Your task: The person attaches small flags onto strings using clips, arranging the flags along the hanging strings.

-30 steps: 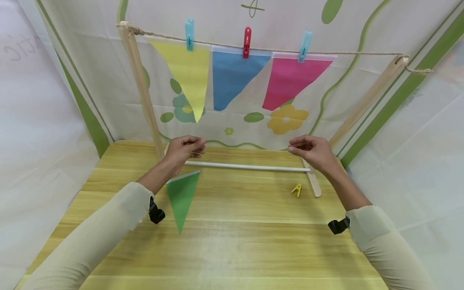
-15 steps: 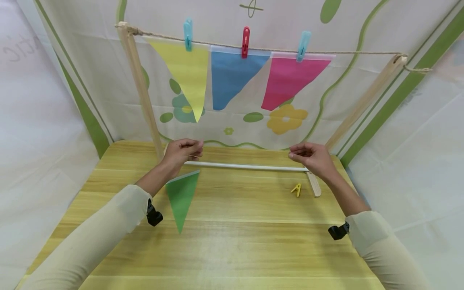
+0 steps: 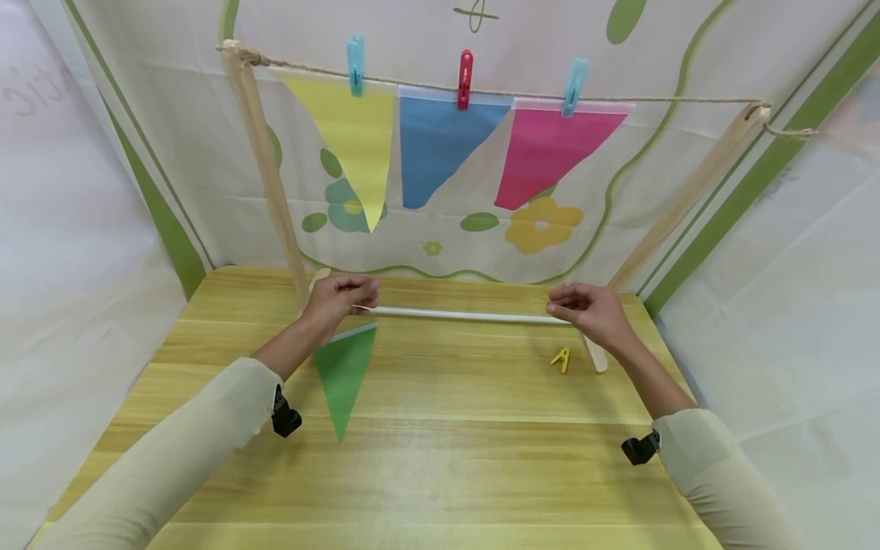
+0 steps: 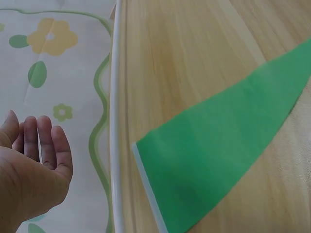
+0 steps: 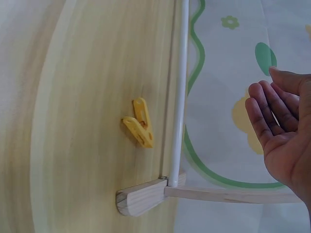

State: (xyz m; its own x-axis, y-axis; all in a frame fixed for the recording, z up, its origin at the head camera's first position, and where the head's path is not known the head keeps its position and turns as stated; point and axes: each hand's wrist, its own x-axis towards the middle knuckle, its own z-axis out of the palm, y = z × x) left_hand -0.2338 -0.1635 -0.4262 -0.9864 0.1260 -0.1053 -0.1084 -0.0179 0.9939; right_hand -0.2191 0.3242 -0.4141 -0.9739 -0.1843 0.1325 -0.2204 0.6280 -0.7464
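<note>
My left hand (image 3: 341,296) hovers near the left post, its fingers loosely bent with nothing between them. Just below it on the table lies a green pennant (image 3: 347,374) with a white top edge, large in the left wrist view (image 4: 218,150). My right hand (image 3: 587,309) is held by the right post, fingers relaxed and bare. A yellow clothespin (image 5: 139,122) lies on the table below that hand. Above, yellow (image 3: 360,137), blue (image 3: 440,141) and pink (image 3: 550,149) pennants hang from a twine (image 3: 687,100), under two light-blue clothespins and a red clothespin (image 3: 465,80).
Two wooden posts (image 3: 264,160) carry the twine, and a white rod (image 3: 467,315) joins them low down. Wooden feet (image 5: 143,196) rest on the wood-grain table (image 3: 440,473). A flowered cloth (image 3: 440,229) hangs close behind the frame.
Both hands have sunk a little toward the table, the left also drifting slightly left. The pennants and the yellow clothespin stay where they were.
</note>
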